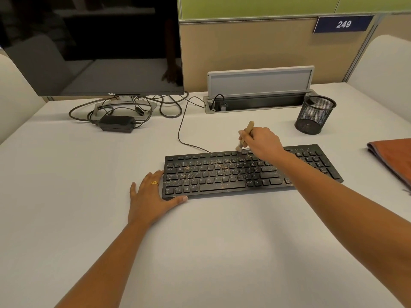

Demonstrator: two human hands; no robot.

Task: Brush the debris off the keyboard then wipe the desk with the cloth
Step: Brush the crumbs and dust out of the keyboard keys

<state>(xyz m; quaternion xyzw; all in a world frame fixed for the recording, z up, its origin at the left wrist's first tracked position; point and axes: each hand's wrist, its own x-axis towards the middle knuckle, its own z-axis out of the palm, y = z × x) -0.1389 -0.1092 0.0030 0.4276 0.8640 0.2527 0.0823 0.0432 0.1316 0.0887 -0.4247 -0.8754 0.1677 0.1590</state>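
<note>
The left hand (153,196) is laid flat, fingers spread, against the left end of the keyboard (222,176). Its long axis runs rightward, under the right hand (262,143), where a brush (249,128) is gripped, bristles on the far key row. Debris (189,172) is scattered between the hands. The cloth (393,158) is found right of the right hand, on the pale desk (200,252).

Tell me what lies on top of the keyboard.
Tan debris speckles the keyboard; the brush tip is at its top row. The right hand and forearm hide keys beneath them.
</note>
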